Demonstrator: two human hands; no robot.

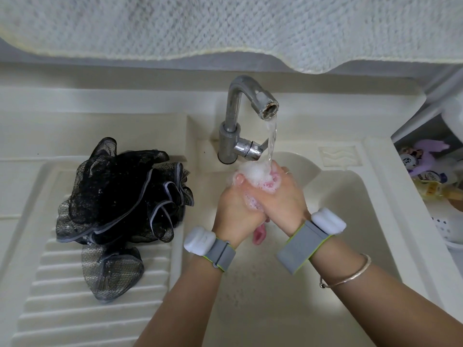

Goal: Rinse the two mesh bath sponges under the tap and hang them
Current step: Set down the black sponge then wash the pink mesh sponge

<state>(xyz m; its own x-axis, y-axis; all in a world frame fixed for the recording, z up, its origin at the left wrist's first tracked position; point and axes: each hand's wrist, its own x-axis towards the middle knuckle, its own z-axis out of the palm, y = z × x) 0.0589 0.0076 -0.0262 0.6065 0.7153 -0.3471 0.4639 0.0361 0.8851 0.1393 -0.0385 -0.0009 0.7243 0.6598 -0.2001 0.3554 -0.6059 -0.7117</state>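
Pink mesh sponge [269,182] is compressed between both hands directly under the running stream from the tap [246,116], over the sink basin [350,196]. White foam covers its upper part; a pink loop of it hangs below the palms. Left hand [238,209]: fingers curled around the sponge from the left side. Right hand [288,199]: fingers wrapped over it from the right, gripping. This two-handed squeeze under the outlet appears intended to force water through the mesh and drive the lather out; foam specks on the basin floor suggest that suds are draining there.

Black mesh sponge [125,196] lies untouched on the ribbed washboard surface [62,284] to the left of the basin, well apart from the water. It is spread loosely, with one lobe trailing toward the viewer. Placement there keeps it out of the stream while the pink one is processed.

Judged status: first sponge mid-rinse, with foam still present; second sponge not yet rinsed; neither hung.

A white textured towel [225,28] hangs across the top of the view. At the right edge, a shelf [426,176] holds bottles and small items, too indistinct to identify.
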